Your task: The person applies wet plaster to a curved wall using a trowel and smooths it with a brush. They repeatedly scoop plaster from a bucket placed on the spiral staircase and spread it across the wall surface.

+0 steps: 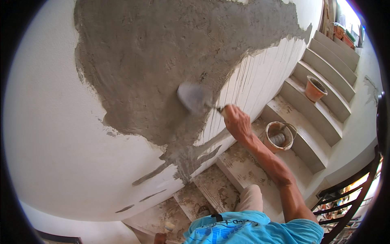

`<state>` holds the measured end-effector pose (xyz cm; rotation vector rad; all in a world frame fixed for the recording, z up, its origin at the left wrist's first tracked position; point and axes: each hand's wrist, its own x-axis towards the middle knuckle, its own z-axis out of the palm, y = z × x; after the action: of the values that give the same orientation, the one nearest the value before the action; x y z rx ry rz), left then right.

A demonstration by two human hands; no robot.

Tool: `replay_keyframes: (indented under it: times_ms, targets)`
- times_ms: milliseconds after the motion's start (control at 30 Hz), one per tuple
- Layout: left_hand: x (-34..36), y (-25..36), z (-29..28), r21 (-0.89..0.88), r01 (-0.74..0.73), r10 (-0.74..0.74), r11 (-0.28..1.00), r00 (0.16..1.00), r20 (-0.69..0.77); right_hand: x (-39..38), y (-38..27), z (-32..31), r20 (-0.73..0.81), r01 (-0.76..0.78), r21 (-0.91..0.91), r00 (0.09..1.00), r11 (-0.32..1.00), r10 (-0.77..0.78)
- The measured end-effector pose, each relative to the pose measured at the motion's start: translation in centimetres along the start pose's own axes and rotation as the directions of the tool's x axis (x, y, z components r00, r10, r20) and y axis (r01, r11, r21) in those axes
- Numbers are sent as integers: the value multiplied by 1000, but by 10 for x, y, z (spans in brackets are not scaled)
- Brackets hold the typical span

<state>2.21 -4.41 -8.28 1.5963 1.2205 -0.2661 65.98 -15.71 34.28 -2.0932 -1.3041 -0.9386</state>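
My right hand (237,121) is closed round the handle of a trowel (192,97), its arm stretched up and forward. The broad grey blade, smeared by motion, lies over a large patch of wet grey mortar (162,53) on the white wall (48,134). At the bottom edge only a small part of my left hand (160,238) shows, low over the steps; its fingers cannot be made out. Close to it is a small pale yellowish thing (169,226), too blurred to name.
Mortar-stained stairs (227,162) climb to the right along the wall. A bucket (279,137) with something grey inside stands on a step near my right forearm. Higher up sits a second orange bucket (315,88). A dark railing (349,191) curves at the right.
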Motion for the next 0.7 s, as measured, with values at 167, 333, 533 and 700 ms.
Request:
replay_keyframes:
  times_ms: [167, 333, 533, 700]
  targets:
    - [-54, 123, -22, -110, -119, 121, 987, 993, 10, -62, -3, -6, 103, -243, 156, 968, 958, 229]
    - [-113, 378, -62, -3, -522, 515, 853, 841, -165, -126, 29, -3, 109, -633, 295, 766, 715, 634]
    - [-163, 626, -59, 138, -914, 912, 381, 347, -219, -176, 29, -11, 166, -712, 304, 694, 633, 701]
    - [-174, 750, -51, 346, -926, 953, 152, 45, -299, -201, 15, -12, 248, -736, 283, 675, 615, 695]
